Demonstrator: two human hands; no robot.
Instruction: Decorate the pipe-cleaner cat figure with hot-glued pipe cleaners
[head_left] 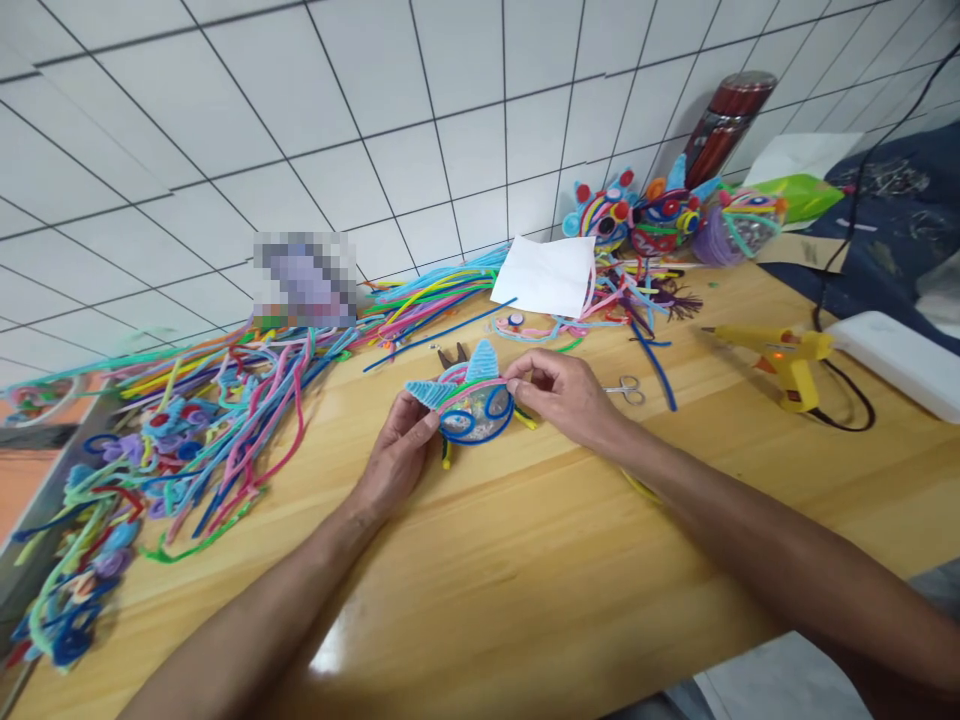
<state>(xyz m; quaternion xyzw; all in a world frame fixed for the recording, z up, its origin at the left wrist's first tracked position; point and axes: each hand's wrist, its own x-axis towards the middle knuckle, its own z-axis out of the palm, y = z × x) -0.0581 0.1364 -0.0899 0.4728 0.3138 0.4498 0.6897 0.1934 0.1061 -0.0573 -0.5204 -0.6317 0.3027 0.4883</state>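
Note:
Between my hands is a pipe-cleaner animal head (pixel 480 415) with a clear body, two light-blue pointed ears and blue curled loops on its front. My left hand (pixel 403 440) grips its left side, thumb at the front edge. With thumb and forefinger pinched, my right hand (pixel 559 392) holds the end of a pink pipe cleaner (pixel 487 386) that lies across the top, beside a green one. Pliers (pixel 452 357) lie just behind the head, their handles partly hidden. Small scissors (pixel 628 390) rest to the right of my right hand.
A yellow glue gun (pixel 784 358) with a black cord stands at the right, near a white case (pixel 900 360). Loose pipe cleaners (pixel 255 420) spread over the left and back. Finished-looking colourful heads (pixel 664 220), white paper (pixel 546 275) and a red thermos (pixel 727 125) are along the wall.

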